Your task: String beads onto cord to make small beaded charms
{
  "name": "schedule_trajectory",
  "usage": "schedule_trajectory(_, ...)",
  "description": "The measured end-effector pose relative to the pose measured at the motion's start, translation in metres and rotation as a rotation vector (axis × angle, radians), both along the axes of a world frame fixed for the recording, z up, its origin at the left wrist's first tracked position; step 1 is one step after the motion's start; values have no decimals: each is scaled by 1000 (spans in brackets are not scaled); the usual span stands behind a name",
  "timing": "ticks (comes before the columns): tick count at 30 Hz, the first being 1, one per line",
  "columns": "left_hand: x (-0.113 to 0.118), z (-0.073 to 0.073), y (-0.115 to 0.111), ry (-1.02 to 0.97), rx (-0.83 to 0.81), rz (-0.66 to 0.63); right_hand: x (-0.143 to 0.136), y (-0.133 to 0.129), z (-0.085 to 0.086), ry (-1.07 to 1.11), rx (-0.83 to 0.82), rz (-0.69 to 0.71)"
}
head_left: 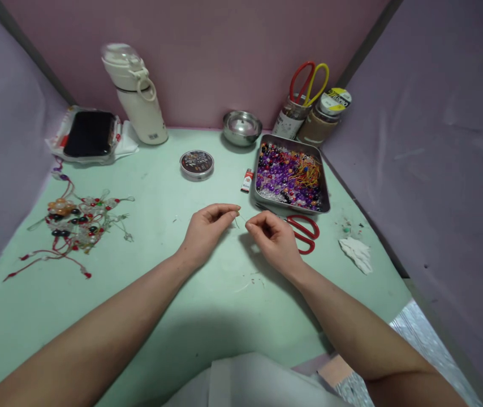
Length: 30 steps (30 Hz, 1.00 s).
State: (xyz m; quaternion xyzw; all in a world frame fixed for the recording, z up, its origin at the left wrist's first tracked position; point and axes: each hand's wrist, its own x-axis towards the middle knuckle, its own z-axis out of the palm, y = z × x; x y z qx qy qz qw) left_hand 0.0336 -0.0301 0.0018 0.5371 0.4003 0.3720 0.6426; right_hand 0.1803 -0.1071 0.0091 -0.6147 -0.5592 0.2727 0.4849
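Note:
Between my two hands runs a thin, pale piece of cord (242, 217), with a short end hanging below the left fingertips. My left hand (208, 229) pinches it between thumb and fingers. My right hand (276, 240) grips its other end, the thumb pressed against the curled forefinger. Red-handled scissors (309, 229) lie on the table just behind and right of my right hand, their blades partly hidden. Beyond them stands a metal tray (326, 198) filled with purple, clear, red and black beads (275, 175) and a tangle of orange-yellow cord (307, 171).
Finished-looking beaded strings (76, 220) lie at the left. Along the back are a phone-like black slab (90, 133), a white bottle (142, 107), a steel bowl (242, 129) and jars (320, 121). A round tin (197, 164), a lighter (247, 181) and crumpled tissue (356, 253) lie nearer.

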Motion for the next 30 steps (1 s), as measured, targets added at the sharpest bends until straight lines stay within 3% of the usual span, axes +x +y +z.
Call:
schedule_trajectory(6, -1, 6, 0, 59, 48, -47, 1, 1, -3, 57, -1, -10)
schedule_trajectory(13, -1, 4, -2, 121, 337, -175, 4, 4, -3, -54, 115, -5)
schedule_trajectory(23, 0, 3, -4, 154, 297, -219, 3, 4, 0, -135, 144, -6)
schedule_trajectory(30, -1, 5, -4, 247, 307, -139, 3, 4, -1, -128, 157, 14)
